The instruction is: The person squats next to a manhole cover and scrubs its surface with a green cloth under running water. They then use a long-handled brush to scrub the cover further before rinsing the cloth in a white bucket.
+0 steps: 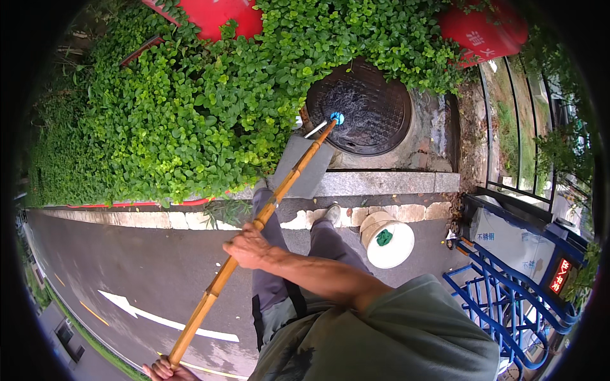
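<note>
Both hands are on a long bamboo pole (pixel 281 190) that runs slantwise from lower left to upper right. My right hand (pixel 250 245) is closed around its middle, with the arm across my body. Near its lower end, my left hand (pixel 169 370) is wrapped around it, partly cut off by the picture's edge. A blue binding (pixel 337 118) marks the far tip, over a round dark manhole cover (pixel 393 114). Dark, glistening strands spread beyond the tip; whether they are bristles or water I cannot tell. Beneath the pole lies a grey flat panel (pixel 305 166) beside a metal rod (pixel 315 129).
A white bucket (pixel 398 250) holding a green cloth (pixel 384 237) is near my right foot. Ahead run a stone kerb (pixel 381 183) and a leafy hedge (pixel 190 114) with red covers (pixel 219 19). Blue barriers (pixel 505 300) are at right, asphalt road (pixel 181 271) at left.
</note>
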`<state>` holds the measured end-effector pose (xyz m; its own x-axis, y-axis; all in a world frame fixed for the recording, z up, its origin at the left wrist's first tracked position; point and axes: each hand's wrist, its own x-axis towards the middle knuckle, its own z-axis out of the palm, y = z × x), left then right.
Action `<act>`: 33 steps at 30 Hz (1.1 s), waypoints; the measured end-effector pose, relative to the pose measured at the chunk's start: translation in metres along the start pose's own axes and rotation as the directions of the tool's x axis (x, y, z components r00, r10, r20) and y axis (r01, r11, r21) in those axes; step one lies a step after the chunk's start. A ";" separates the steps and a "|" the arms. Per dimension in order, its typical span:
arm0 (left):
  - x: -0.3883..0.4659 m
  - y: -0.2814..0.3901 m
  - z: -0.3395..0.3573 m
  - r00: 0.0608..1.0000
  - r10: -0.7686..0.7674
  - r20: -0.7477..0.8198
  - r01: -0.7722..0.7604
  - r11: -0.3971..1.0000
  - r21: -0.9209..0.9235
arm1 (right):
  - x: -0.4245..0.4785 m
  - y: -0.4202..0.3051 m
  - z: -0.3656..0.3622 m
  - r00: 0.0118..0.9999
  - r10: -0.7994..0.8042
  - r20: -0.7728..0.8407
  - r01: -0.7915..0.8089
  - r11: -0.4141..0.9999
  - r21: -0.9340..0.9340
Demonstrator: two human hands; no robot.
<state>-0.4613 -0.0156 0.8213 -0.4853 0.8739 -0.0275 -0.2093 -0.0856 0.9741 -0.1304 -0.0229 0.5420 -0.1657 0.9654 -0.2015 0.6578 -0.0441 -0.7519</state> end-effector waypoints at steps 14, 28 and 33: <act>-0.066 -0.133 0.188 0.762 -0.294 0.577 0.431 0.896 -0.112 | -0.033 0.163 -0.105 0.425 0.105 -0.899 -0.319 0.947 -0.040; -0.095 -0.048 0.306 -0.358 0.228 0.905 0.308 0.944 -0.116 | -0.133 0.156 -0.173 0.701 0.276 -0.657 -0.285 0.954 0.097; -0.120 -0.030 0.310 -0.285 0.238 0.929 0.266 0.950 -0.163 | -0.143 0.165 -0.183 0.610 0.303 -0.732 -0.297 0.944 0.143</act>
<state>-0.1332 0.0304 0.8649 0.8764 0.1751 0.4485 -0.4659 0.0731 0.8818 0.1356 -0.1214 0.5617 0.6359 0.7641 0.1087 0.5654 -0.3652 -0.7396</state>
